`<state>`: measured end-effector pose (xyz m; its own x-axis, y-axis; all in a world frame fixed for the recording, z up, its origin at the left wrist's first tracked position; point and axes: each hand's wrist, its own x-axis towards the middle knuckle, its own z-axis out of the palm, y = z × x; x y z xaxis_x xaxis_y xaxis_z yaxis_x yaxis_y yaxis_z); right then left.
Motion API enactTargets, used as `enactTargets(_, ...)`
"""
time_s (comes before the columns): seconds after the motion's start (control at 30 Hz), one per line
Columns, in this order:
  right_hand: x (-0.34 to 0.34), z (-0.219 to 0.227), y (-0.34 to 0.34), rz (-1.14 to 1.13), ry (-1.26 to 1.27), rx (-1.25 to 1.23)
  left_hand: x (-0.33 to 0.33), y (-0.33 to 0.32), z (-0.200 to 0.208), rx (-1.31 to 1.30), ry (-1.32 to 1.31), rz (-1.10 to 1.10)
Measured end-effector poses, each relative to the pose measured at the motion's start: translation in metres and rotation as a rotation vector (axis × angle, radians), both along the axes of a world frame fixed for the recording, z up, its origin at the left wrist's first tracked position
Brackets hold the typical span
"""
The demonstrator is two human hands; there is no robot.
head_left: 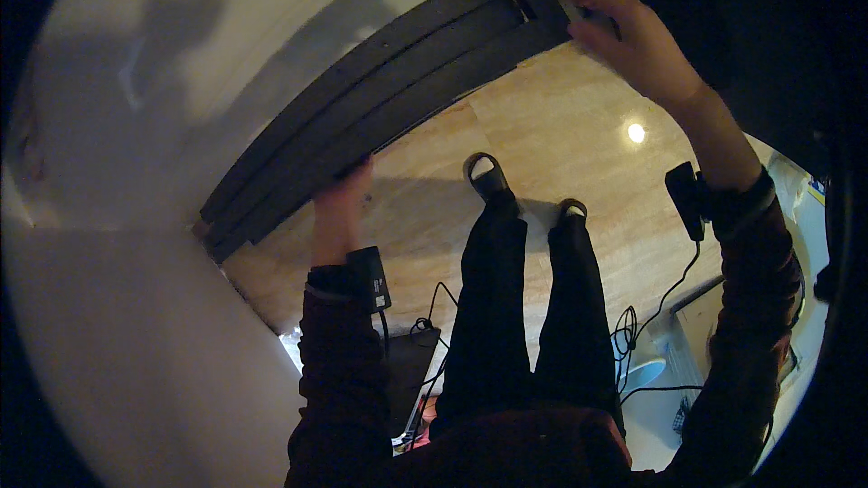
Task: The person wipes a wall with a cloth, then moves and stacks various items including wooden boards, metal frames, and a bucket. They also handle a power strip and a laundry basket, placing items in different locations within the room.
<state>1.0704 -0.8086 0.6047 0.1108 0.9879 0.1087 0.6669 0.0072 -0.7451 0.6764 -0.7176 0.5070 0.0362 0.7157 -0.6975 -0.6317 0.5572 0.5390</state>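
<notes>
A long dark panel [357, 113] with lengthwise grooves and a small slot near its right end slants across the upper part of the view, beside the pale wall. At its lower edge, left of the middle, is my left hand [342, 212], slightly blurred and closed on the panel, with the fingertips hidden by it. My right hand [637, 45] reaches up to the panel's right end, its fingers and thumb curled against that end. Each wrist wears a dark band with a small black box and a cable.
Beneath the panel lies a pale, wood-patterned floor [425, 208], with my feet in dark slippers [488, 178] on it. Black cables [624, 334] hang on both sides of my legs. A dark flat object [411, 370] is at the lower left; a light blue, rounded item [644, 370] is at the lower right.
</notes>
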Motion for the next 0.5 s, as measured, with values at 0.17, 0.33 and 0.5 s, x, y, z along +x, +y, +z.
enactTargets(0.17, 0.001, -0.027, -0.047, -0.111, -0.023, -0.25, -0.005, 0.004, -0.023, -0.313, -0.083, 0.132)
enactTargets(0.33, 0.011, -0.025, -0.079, -0.286, 0.156, -0.429, -0.004, 0.019, -0.021, -0.353, -0.02, 0.034)
enactTargets(0.5, 0.015, -0.028, -0.092, -0.297, 0.095, -0.496, -0.001, 0.036, -0.028, -0.3, 0.126, -0.206)
